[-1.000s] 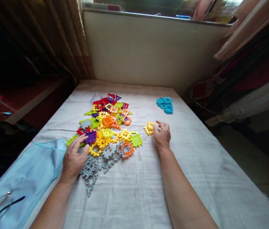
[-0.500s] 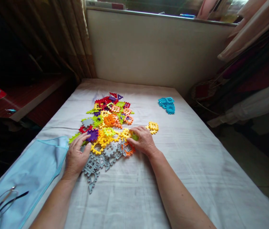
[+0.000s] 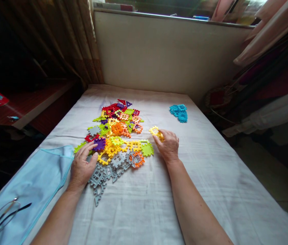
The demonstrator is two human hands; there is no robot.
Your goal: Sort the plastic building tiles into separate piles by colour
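My left hand (image 3: 81, 166) lies at the near left side of a mixed pile of interlocking plastic tiles, fingers spread. Its fingertips reach a purple tile (image 3: 99, 144). Just right of the pile, my right hand (image 3: 169, 144) has its thumb and fingers closed on a pale yellow tile (image 3: 154, 130); another yellow piece is partly hidden under the fingers. Yellow tiles (image 3: 135, 145), a lime green tile (image 3: 147, 149) and an orange tile (image 3: 137, 159) lie between the hands. Grey tiles (image 3: 98, 177) make up the near edge of the pile, with red tiles (image 3: 110, 109) at its far end.
A small group of blue tiles (image 3: 178, 111) sits apart at the far right of the sheet-covered surface (image 3: 144, 211). On the left lie a light blue cloth (image 3: 39, 180) and eyeglasses (image 3: 6, 214). A wall (image 3: 159, 51) stands beyond the far edge.
My right hand has moved right, off the lime green tile, to the pale yellow pieces. These have shifted a little left. My left hand has stayed put.
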